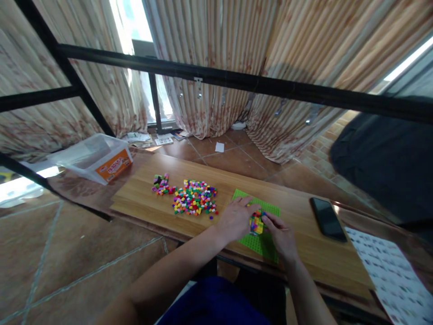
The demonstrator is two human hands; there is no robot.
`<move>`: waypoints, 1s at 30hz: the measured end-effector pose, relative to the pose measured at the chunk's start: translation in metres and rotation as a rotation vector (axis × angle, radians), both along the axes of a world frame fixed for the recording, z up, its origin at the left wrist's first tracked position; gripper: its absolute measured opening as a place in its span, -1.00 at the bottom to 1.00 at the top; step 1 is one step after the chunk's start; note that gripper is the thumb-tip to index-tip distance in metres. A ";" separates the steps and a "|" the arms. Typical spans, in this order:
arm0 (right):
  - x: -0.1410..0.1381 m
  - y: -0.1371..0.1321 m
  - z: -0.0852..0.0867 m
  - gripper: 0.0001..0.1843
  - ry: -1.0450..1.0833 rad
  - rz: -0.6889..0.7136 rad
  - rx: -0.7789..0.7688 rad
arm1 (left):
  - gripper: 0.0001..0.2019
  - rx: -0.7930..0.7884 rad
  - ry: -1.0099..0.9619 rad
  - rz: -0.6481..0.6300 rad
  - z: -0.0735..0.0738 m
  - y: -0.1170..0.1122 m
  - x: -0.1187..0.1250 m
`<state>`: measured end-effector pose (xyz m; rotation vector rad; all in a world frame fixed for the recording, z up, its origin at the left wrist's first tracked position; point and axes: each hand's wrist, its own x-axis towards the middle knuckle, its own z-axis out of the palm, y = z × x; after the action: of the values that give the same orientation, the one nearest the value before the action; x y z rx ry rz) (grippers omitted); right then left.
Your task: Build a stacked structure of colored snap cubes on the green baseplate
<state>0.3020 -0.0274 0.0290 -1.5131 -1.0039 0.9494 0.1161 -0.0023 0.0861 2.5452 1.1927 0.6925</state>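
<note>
at the green baseplate [252,243], a person's two hands work close around a small multicolored brick build [256,226] standing on it. the fingers of the left hand [236,220] stretch over the baseplate, slightly spread, at the build's left and far sides; whether they press on it cannot be told. the right hand [283,234] curls in at the build's right, thumb and fingertips beside a blue piece [264,215]; whether they pinch it cannot be told. left of the baseplate, a pile of loose bricks [194,198] covers part of a wooden board [142,198], with a clear plastic box [94,160] farther left. right of the baseplate lie a dark phone [328,220] and, farther out, a printed sheet [394,275]. beyond the baseplate hang striped curtains [209,27].
</note>
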 end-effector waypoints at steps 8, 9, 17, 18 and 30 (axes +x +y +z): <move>0.016 -0.010 -0.010 -0.45 -0.036 -0.101 -0.027 | -0.72 -0.013 -0.071 0.680 -0.029 0.027 -0.129; 0.018 -0.010 -0.010 -0.44 -0.040 -0.123 -0.025 | -0.74 -0.016 -0.033 0.737 -0.033 0.031 -0.142; 0.018 -0.018 -0.009 -0.46 -0.057 -0.165 -0.041 | -0.76 -0.045 0.162 0.770 -0.045 0.050 -0.166; 0.018 -0.020 -0.009 -0.46 -0.062 -0.163 -0.041 | -0.75 -0.052 0.184 0.772 -0.044 0.051 -0.164; 0.022 -0.031 -0.017 -0.45 -0.094 -0.169 -0.103 | -0.60 -0.114 0.257 0.720 -0.032 0.052 -0.153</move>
<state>0.3238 -0.0585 0.0119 -1.7134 -0.8879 0.8274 -0.0370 0.0500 0.0537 2.1222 2.2038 0.4041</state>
